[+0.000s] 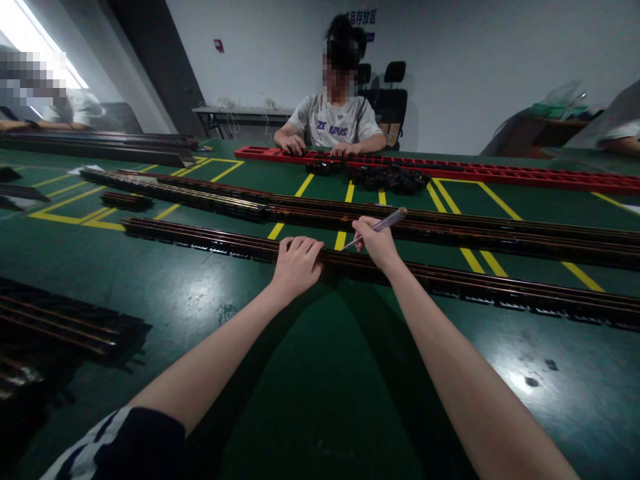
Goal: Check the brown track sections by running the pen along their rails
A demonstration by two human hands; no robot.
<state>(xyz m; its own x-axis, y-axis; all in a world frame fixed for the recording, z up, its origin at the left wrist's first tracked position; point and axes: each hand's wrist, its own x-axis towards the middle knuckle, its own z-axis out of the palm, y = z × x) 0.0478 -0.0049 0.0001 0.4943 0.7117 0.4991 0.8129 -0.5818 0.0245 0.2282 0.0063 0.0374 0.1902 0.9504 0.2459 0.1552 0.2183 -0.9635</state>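
Hands (297,267) outstretched, left palm-down, right (375,241) gripping tool (390,219)

Your screwdriver-like tool (389,220): tip too small to make out. Near black strip (450,280) runs past right edge, partly under your hands.

Left fingers (299,245) press a dark rail (240,245); right fingers (364,235) hold a screwdriver (384,222).
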